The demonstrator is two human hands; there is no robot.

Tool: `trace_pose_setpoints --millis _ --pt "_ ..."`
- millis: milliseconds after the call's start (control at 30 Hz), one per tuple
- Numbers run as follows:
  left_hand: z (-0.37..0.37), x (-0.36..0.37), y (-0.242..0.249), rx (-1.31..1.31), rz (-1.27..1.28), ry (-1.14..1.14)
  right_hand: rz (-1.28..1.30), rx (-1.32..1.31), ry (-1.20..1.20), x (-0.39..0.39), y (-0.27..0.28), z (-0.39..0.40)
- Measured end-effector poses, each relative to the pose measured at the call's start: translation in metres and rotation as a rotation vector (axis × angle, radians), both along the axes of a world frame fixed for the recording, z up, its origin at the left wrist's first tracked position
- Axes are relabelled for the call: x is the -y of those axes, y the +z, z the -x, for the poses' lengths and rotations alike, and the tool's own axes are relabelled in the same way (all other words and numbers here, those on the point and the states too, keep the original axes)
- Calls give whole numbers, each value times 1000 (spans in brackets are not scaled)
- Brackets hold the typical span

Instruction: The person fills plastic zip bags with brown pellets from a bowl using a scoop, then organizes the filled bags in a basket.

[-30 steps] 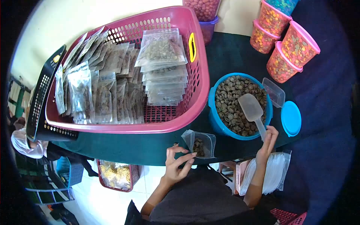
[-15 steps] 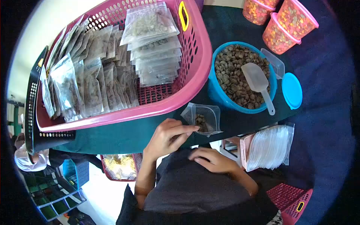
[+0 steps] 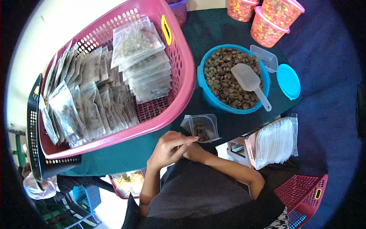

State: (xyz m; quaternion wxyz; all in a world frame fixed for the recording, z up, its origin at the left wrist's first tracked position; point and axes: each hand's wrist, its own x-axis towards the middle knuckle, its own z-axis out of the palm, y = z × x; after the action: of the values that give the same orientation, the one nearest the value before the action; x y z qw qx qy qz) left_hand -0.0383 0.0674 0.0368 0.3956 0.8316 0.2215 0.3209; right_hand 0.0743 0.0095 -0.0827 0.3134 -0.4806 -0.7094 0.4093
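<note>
A clear plastic pouch with some brown flakes at its bottom stands at the table's front edge. My left hand has its fingers pressed together at the pouch's near left edge, the index fingertip touching it. Close behind it, my right hand is partly covered by the left one, and its fingers are hidden. Above the pouch stands a blue tub full of brown round flakes. A translucent scoop lies on the flakes, its handle over the tub's rim.
A large pink basket holds many filled pouches at left. Pink-lidded tubs stand at the back right. Near the blue lid lies a clear container. Empty bags fill a box below. A person is at far left.
My right hand has moved up and left, from my lap to beside my left hand. The view has shifted, and the left hand still touches the pouch.
</note>
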Motion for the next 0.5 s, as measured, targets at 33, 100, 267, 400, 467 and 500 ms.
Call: trace_pose_setpoints --millis 33,100,267,400,467,500 --pt "3 0 2 -63 36 -2 -26 -30 27 12 10 1" --pt "2 2 0 -84 70 23 29 -157 195 23 46 -9" --pt "-7 11 -2 -15 20 69 -128 -365 264 39 169 -72" --pt "-9 22 -3 10 56 166 -689 -41 -524 29 193 -125" --pt "-12 27 -5 30 94 254 -706 122 -679 5 188 -146" --pt "-14 29 -4 33 92 260 -708 121 -673 -3 185 -151"
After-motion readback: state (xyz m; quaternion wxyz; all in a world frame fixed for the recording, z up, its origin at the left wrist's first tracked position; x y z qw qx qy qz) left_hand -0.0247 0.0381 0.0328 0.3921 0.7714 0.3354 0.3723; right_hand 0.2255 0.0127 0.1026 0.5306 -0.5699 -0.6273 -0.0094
